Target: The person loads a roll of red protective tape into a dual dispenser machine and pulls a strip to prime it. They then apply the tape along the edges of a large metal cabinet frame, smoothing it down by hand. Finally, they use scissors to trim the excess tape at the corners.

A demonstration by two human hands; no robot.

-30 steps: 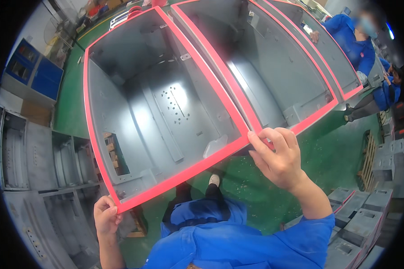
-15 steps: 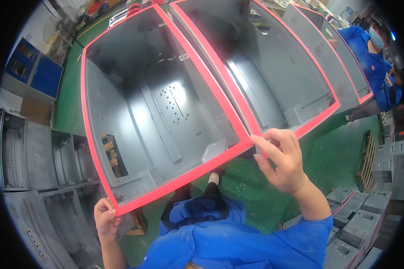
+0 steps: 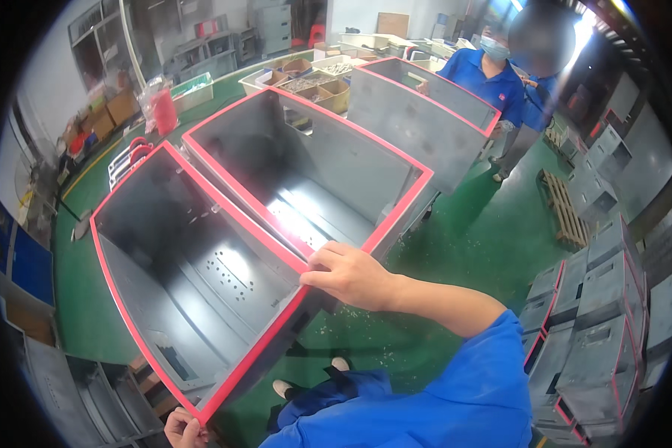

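An open grey metal cabinet (image 3: 201, 246) lies before me on its back, its rim edged with a red strip (image 3: 257, 343). My left hand (image 3: 185, 428) pinches the near left corner of that rim, thumb on top; the picture's lower edge cuts off part of it. At the near right corner, my right hand (image 3: 351, 276) has its thumb and fingers closed on the red edge. A second red-edged cabinet (image 3: 343, 149) stands close beside the first, just beyond my right hand.
Further right is a third cabinet (image 3: 411, 127), where a co-worker in blue (image 3: 485, 86) stands with another person behind. Grey metal boxes (image 3: 597, 321) are stacked at right, near a wooden pallet (image 3: 564, 205). Bins of parts (image 3: 321, 86) sit behind. Grey housings (image 3: 89, 396) stand lower left.
My view has swung up and to the right, so the cabinets appear lower and further left. My right hand has turned and settled onto the corner; my left stays at its corner.
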